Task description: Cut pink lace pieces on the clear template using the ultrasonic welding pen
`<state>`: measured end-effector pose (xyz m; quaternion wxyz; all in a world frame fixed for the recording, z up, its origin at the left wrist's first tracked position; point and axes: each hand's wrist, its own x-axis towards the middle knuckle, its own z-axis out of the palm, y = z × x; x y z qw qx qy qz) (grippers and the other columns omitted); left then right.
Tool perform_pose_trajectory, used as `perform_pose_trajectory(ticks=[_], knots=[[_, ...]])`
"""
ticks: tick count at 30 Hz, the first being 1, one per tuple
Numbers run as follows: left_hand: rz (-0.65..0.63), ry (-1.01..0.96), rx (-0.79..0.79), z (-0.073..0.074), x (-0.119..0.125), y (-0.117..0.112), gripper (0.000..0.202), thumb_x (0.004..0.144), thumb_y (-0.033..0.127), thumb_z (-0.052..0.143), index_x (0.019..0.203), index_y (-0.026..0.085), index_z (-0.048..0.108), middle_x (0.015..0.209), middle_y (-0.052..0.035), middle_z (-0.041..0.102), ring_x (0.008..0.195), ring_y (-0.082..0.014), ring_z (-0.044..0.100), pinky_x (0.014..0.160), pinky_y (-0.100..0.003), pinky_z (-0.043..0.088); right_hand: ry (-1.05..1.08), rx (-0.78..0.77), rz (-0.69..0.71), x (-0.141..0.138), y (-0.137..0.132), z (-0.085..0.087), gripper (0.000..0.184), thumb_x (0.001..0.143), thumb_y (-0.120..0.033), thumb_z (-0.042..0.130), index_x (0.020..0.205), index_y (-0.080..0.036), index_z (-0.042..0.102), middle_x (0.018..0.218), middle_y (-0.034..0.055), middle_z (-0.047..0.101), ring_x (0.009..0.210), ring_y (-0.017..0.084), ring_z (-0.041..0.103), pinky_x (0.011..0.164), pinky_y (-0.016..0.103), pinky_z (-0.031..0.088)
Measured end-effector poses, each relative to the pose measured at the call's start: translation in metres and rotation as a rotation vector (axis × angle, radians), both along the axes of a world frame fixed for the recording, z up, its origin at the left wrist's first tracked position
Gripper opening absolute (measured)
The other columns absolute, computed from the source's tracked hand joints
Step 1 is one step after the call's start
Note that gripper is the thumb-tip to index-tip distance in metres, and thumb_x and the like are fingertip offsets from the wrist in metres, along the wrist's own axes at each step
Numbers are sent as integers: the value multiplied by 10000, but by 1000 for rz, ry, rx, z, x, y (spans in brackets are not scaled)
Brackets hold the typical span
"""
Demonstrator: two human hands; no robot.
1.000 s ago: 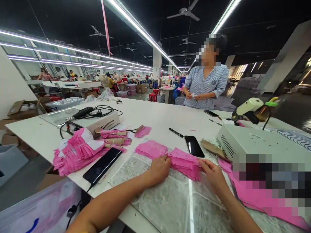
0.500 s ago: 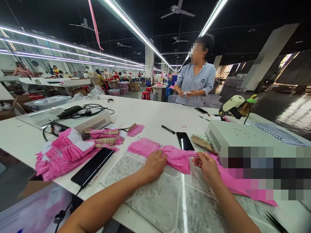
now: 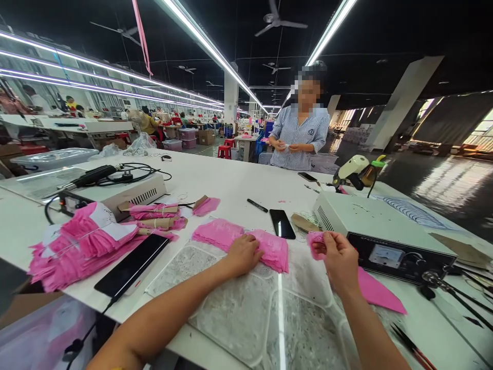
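Pink fabric pieces lie in two flat piles, a left pile (image 3: pixel 217 233) and a right pile (image 3: pixel 274 252), side by side at the far edge of a grey panelled sheet (image 3: pixel 231 324) on the white desk (image 3: pixel 208 177).

Left hand (image 3: pixel 243 255): I see it palm down where the two piles meet, fingers slightly bent and resting on the fabric. I cannot tell whether they grip any layer.

Right hand (image 3: pixel 341 259): fingers closed in a pinch, thumb against index, on a single small pink piece (image 3: pixel 316 245). I note this piece is raised, apart from the right pile and to its right.

Surroundings: a black phone (image 3: pixel 282 224) lies just beyond the right pile, with a marker (image 3: pixel 257 205) to its left and a brown card (image 3: pixel 305 222) to its right. A metal box with a dial (image 3: pixel 385 226) stands to the right of the right hand; a larger pink sheet (image 3: pixel 381 295) lies in front of it, and tweezers (image 3: pixel 412 347) lie nearer me. On the left I record tied pink bundles (image 3: pixel 84 239) and a second, cabled phone (image 3: pixel 131 264). Across the desk stands a co-worker in a striped shirt (image 3: pixel 302 136), both hands at a small white item (image 3: pixel 286 147).
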<state>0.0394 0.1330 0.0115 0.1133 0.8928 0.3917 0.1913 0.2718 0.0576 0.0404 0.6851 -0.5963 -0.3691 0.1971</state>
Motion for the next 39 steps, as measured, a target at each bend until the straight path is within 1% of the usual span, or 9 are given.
perform_pose_trajectory(ticks=[2, 6, 9, 13, 18, 20, 25, 34, 39], knots=[[-38, -76, -66, 6, 6, -8, 279, 893, 334, 628, 1087, 141, 678, 1199, -142, 640, 1146, -304, 581, 1033, -483, 430, -76, -50, 49, -5, -4, 7, 572, 644, -735, 660, 784, -184, 596, 593, 33, 645, 522, 166, 608, 500, 285, 483], [-168, -245, -279, 13, 22, -28, 676, 748, 432, 788, 1322, 169, 546, 1366, -144, 557, 1282, -323, 500, 1096, -481, 385, -218, -139, 178, -21, -10, 19, 546, 620, -723, 682, 699, -188, 612, 527, 20, 604, 488, 155, 571, 483, 273, 435], [-250, -363, -505, 14, 29, -34, 831, 701, 359, 835, 1411, 180, 442, 1333, -152, 576, 1200, -284, 568, 1028, -442, 451, -274, -181, 282, -31, -16, 27, 530, 630, -712, 680, 670, -189, 607, 490, -6, 547, 457, 118, 490, 464, 256, 375], [-381, -477, -829, 19, 24, -30, 668, 779, 230, 770, 1375, 153, 481, 1073, -107, 667, 984, -192, 652, 874, -339, 510, -260, -233, 431, -36, -25, 39, 539, 652, -718, 657, 684, -183, 601, 483, -39, 462, 450, 87, 394, 442, 239, 312], [-520, -603, -1086, 32, 23, -33, 566, 679, 240, 835, 1201, 188, 623, 1104, -72, 639, 1063, -177, 598, 927, -317, 452, -197, -309, 587, -39, -34, 46, 560, 637, -739, 653, 682, -184, 592, 510, -44, 452, 440, 75, 376, 424, 231, 312], [-536, -629, -1146, 33, 25, -36, 454, 648, 289, 851, 1047, 170, 672, 983, -34, 650, 954, -150, 604, 887, -295, 449, -178, -330, 615, -39, -37, 46, 550, 635, -728, 666, 684, -186, 587, 512, -51, 433, 438, 67, 355, 418, 224, 297], [-492, -612, -1235, 24, 14, -33, 385, 574, 388, 885, 643, 129, 608, 631, 54, 549, 621, -79, 507, 676, -246, 419, -134, -354, 624, -29, -43, 43, 520, 653, -695, 685, 705, -189, 577, 547, -51, 432, 463, 64, 355, 423, 216, 288], [-344, -576, -1216, 8, -33, -16, 454, 534, 436, 896, 759, 133, 642, 709, 9, 647, 691, -125, 639, 711, -274, 502, -101, -425, 657, -26, -42, 15, 546, 605, -700, 723, 681, -176, 590, 552, -52, 452, 444, 58, 383, 444, 226, 295], [-303, -524, -1078, -2, -38, -15, 471, 598, 262, 863, 1031, 158, 711, 919, -34, 679, 802, -142, 632, 690, -251, 488, -101, -451, 703, -35, -37, 9, 549, 606, -709, 713, 665, -183, 570, 545, -56, 442, 446, 64, 386, 453, 233, 306]])
